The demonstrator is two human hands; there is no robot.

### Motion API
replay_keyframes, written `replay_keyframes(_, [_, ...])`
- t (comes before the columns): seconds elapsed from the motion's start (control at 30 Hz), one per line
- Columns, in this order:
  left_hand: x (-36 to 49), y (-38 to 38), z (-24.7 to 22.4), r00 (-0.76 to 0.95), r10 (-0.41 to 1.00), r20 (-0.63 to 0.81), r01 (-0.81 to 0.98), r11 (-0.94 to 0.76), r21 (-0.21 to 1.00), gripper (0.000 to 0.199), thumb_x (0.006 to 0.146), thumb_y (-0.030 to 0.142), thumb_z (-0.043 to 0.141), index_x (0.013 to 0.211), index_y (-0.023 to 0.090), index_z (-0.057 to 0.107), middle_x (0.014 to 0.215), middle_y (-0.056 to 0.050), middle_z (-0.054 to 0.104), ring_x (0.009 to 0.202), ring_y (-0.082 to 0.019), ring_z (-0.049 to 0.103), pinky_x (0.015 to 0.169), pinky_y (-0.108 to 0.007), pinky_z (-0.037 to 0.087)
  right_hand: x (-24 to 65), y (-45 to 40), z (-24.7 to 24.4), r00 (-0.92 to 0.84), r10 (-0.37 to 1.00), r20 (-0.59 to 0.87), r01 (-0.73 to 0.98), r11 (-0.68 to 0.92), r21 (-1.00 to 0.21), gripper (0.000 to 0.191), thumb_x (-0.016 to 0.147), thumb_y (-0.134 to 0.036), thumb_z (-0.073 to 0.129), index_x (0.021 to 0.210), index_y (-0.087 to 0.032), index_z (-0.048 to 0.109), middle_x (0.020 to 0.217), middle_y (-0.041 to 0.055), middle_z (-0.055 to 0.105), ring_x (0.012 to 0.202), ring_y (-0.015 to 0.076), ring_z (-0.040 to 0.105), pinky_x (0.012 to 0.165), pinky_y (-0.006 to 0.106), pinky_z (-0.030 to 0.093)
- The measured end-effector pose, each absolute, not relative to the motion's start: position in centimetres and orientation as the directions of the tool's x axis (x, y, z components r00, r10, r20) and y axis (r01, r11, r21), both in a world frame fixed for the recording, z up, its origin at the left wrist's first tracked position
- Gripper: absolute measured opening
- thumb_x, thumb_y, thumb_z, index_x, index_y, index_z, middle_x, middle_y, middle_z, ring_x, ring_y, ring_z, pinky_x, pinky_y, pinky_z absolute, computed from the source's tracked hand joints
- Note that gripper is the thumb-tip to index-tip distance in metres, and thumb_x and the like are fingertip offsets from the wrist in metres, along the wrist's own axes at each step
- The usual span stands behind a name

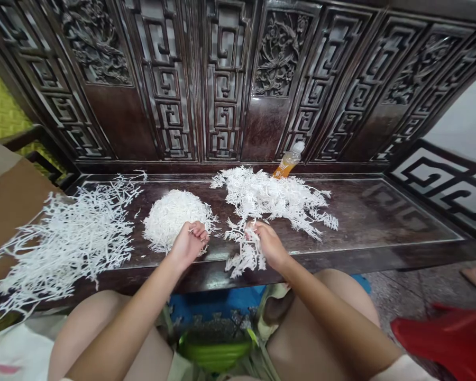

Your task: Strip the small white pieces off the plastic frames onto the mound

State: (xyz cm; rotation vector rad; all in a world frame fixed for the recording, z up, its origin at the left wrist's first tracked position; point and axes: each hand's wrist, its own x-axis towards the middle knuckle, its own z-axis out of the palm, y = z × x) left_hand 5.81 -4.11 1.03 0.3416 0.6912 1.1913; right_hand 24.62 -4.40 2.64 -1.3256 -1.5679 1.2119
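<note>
My left hand (190, 242) is closed, its fingers curled at the right front edge of a round heap of small white pieces (174, 214); what it pinches is too small to make out. My right hand (267, 242) is closed on a white branched piece (246, 256), which hangs over the front edge of the dark wooden bench. Behind that hand spreads a pile of frilly white branches (273, 196). A larger pile of thin white branching stems (75, 238) lies on the left.
An orange drink bottle (289, 160) leans near the carved wooden backrest (222, 79) of the bench (360, 211). Brown cardboard (8, 211) is at the left, a green object (214, 352) below between the knees, and red material (444, 333) at the lower right.
</note>
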Motion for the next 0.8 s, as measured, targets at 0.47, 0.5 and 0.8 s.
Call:
replay_keyframes(0.47, [9.8, -6.8, -2.3, 0.384, 0.772, -0.506, -0.436, 0.635, 0.638, 0.011, 0.068, 0.025, 0.045, 0.075, 0.016, 0.049, 0.058, 0.003, 0.046, 0.053, -0.008, 0.043, 0.053, -0.021, 0.032, 23.8, -5.1, 1.0, -0.444, 0.896, 0.019, 0.585, 0.306, -0.751, 0.027, 0.08, -0.024, 0.034, 0.055, -0.017, 0.029, 0.054, -0.0033, 0.036, 0.055, 0.0091, 0.034, 0.053, 0.022, 0.023])
replay_keyframes(0.5, [9.6, -6.7, -2.2, 0.37, 0.791, -0.488, -0.416, 0.611, 0.674, 0.013, 0.069, 0.028, 0.045, 0.074, 0.016, 0.049, 0.058, 0.003, 0.045, 0.052, -0.008, 0.041, 0.053, -0.022, 0.031, 23.8, -5.0, 1.1, -0.445, 0.895, 0.036, 0.594, 0.325, -0.736, 0.027, 0.08, -0.023, 0.035, 0.054, -0.017, 0.03, 0.054, -0.0031, 0.036, 0.055, 0.0092, 0.034, 0.053, 0.023, 0.023])
replay_keyframes(0.8, [9.1, -7.1, -1.1, 0.31, 0.929, -0.203, 0.127, 0.171, 0.977, 0.029, 0.072, 0.042, 0.046, 0.059, 0.016, 0.043, 0.056, 0.004, 0.036, 0.057, -0.01, 0.034, 0.056, -0.023, 0.026, 24.1, -4.8, 1.1, -0.497, 0.854, 0.154, 0.639, 0.48, -0.601, 0.025, 0.082, -0.022, 0.037, 0.058, -0.017, 0.04, 0.06, 0.0003, 0.043, 0.062, 0.0114, 0.038, 0.059, 0.024, 0.025])
